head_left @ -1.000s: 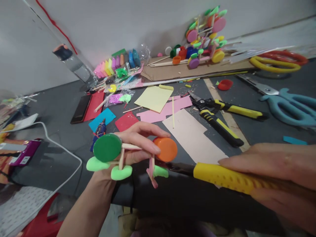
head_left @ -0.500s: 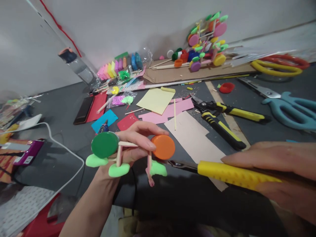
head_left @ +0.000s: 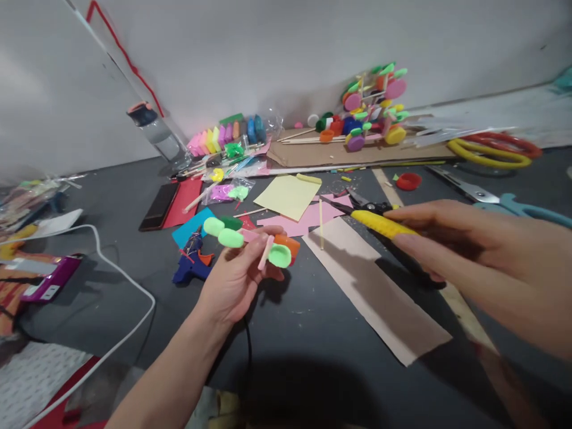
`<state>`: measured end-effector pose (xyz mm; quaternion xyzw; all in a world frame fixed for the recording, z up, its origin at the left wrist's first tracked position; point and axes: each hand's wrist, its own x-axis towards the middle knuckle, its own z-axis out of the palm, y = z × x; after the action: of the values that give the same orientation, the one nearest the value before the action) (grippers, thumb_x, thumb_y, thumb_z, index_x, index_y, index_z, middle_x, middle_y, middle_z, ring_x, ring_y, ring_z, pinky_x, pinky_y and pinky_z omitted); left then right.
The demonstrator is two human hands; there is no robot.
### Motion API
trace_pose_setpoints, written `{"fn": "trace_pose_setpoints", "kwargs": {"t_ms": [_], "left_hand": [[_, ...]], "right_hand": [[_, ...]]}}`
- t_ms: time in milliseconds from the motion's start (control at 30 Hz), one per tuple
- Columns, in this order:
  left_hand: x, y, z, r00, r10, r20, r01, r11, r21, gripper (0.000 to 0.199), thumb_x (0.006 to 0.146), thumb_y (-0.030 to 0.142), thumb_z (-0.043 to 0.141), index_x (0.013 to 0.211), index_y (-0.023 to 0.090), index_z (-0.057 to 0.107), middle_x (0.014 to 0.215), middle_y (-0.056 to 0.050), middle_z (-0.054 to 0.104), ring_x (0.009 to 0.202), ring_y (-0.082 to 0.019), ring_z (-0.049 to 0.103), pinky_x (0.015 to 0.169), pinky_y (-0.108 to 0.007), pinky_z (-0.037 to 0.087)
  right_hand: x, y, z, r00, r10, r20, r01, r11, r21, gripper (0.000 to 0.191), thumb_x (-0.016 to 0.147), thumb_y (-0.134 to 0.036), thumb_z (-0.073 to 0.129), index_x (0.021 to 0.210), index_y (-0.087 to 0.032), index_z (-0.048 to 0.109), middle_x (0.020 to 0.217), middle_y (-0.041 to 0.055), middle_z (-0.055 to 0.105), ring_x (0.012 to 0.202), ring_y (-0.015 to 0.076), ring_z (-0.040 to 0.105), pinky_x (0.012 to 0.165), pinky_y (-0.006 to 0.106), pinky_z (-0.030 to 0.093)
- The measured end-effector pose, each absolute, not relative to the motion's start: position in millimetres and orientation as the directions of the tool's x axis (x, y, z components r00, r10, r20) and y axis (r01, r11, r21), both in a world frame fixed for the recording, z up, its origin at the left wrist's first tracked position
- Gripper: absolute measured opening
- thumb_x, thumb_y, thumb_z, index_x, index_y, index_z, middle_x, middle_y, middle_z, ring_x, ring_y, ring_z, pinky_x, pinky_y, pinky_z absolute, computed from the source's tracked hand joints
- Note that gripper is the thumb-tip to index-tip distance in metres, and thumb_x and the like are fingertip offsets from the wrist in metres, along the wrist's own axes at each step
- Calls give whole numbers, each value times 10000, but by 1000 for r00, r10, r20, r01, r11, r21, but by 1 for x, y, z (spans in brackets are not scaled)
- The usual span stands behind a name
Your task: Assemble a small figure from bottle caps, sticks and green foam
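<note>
Left hand: the left hand (head_left: 232, 280) is closed around a small craft model of thin wooden sticks, green and orange plastic bottle caps and light-green clay lumps (head_left: 250, 243), held above the dark grey table (head_left: 313, 357).
Model: its clay lumps face the camera; the orange cap sits on the right end, the green cap behind the left lumps.
Right hand: the right hand (head_left: 473, 250) grips the yellow-handled side cutters (head_left: 370, 217), fingers wrapped on the handle; the black tips point left, near the model but apart from it.
On the table: a long beige paper strip (head_left: 379, 292) lies under both hands; a blue glue gun (head_left: 192, 265) sits just left of the left hand; yellow and pink paper sheets (head_left: 290, 199) lie behind.
Far edge: a larger cap-and-stick structure (head_left: 370, 107) stands on a cardboard sheet (head_left: 313, 152) by the wall.
</note>
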<state>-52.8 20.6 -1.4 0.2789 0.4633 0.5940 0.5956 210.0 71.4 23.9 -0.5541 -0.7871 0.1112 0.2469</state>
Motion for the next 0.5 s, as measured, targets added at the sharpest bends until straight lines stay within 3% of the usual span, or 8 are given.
{"fn": "trace_pose_setpoints", "kwargs": {"t_ms": [133,233,400,500], "left_hand": [[-52,17,-3,-115,965,-236,-442,163,882,304,713,382,835,873,127,798,819,-57,705,596,-113,601,419,-201,555],[-52,15,-3,-109,967,-232,-446,161,880,276,742,366,812,871,123,797,824,-59,702,596,-108,582,395,-189,537],[-53,14,0,-98,967,-235,-422,173,890,260,778,379,782,875,138,790,790,-52,706,591,-108,594,379,-161,503],[-52,13,2,-90,963,-254,-420,195,886,270,775,396,782,841,135,779,738,-48,701,546,-100,582,362,-151,473]], "right_hand": [[198,75,18,-338,921,194,796,390,-463,430,873,-673,455,983,-331,691,866,-10,758,651,208,683,526,314,489],[195,68,20,-323,921,218,747,390,-538,355,887,-597,497,1033,-338,691,948,-18,755,719,197,686,571,299,503],[198,60,23,-275,890,364,700,445,-559,240,901,-478,579,1102,-401,684,899,-47,745,570,126,584,488,240,426],[200,65,21,-288,907,306,723,416,-552,289,881,-540,593,1091,-365,686,955,-30,758,623,151,632,498,256,453]]}}
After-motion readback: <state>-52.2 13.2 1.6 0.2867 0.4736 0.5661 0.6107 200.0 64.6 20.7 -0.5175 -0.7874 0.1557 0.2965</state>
